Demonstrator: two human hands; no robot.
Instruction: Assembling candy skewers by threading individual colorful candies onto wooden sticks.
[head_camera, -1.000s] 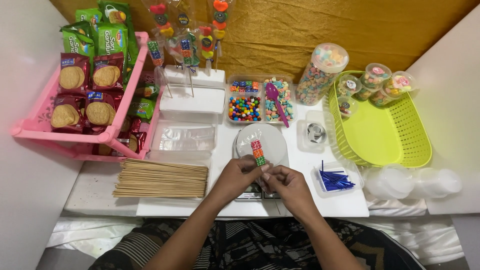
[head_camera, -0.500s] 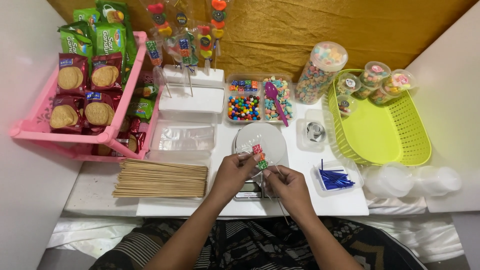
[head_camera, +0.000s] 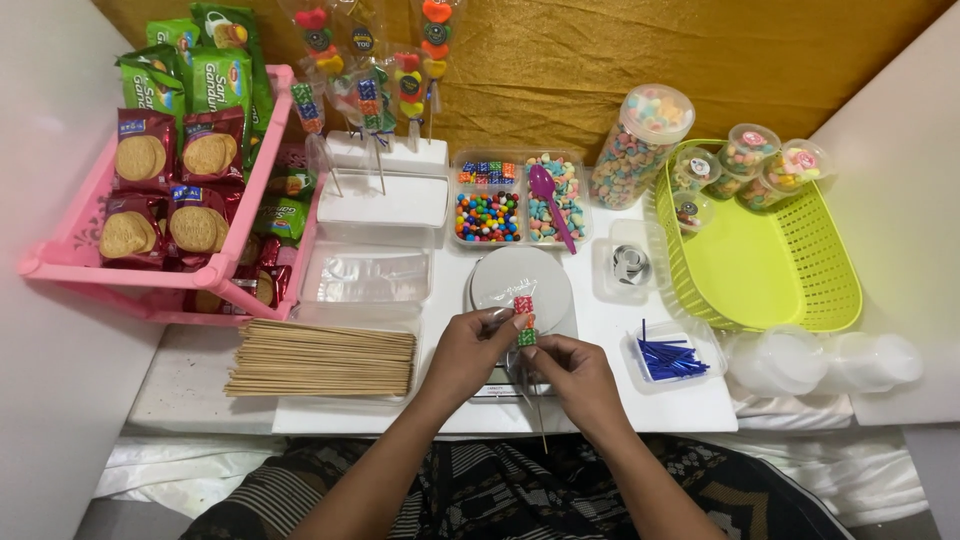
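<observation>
While you look down from the head camera, your left hand (head_camera: 470, 350) and your right hand (head_camera: 570, 375) meet over the small kitchen scale (head_camera: 520, 300) at the near middle of the white table (head_camera: 200, 375). Between them is a candy skewer (head_camera: 524, 322), a thin stick with a red and a green cube threaded near its top; the stick's bare end runs down past your right hand toward your lap. Your left fingertips are pressed together in a pinch at the cubes, with a bit of clear wrap around them. Your right fingers are curled and closed around the stick just below the candies.

To your left lies a stack of wooden skewers (head_camera: 320, 358), just beside a pile of clear plastic bags (head_camera: 365, 275). Behind the scale sits a divided candy tray (head_camera: 515, 200) with a purple spoon (head_camera: 550, 205) resting in it. A white foam block (head_camera: 385, 185) holds finished wrapped skewers upright. The pink rack (head_camera: 70, 255) of biscuit packs stands at far left. On your right are a small dish of blue twist ties (head_camera: 668, 358), a lime-green basket (head_camera: 770, 255) and a tall jar of pastel sweets (head_camera: 640, 145).
</observation>
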